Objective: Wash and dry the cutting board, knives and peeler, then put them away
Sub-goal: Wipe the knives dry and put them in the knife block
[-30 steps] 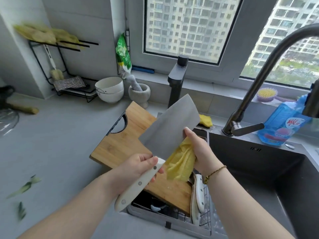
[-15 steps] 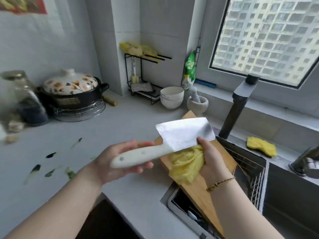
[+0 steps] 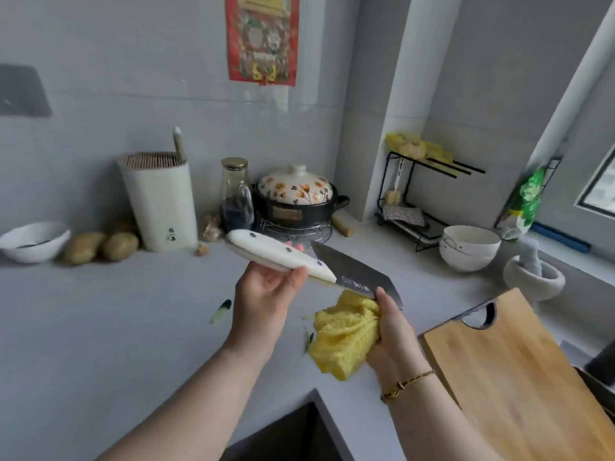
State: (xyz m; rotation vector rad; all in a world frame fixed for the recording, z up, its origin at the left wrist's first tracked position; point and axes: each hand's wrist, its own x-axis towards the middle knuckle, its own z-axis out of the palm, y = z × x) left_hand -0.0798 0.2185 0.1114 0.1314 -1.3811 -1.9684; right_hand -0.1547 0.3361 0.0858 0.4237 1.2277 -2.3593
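While the person stands at the counter:
Left hand: closed around the white handle of the knife.
Right hand: grips a yellow cloth, thumb on the blade.
Cutting board: just right of the right hand.
Knife block: well beyond the left hand.

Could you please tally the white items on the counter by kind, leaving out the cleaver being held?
White bowls: 2, one at far left, one near the rack
White knife block: 1
Pale mortar with pestle: 1
Total: 4
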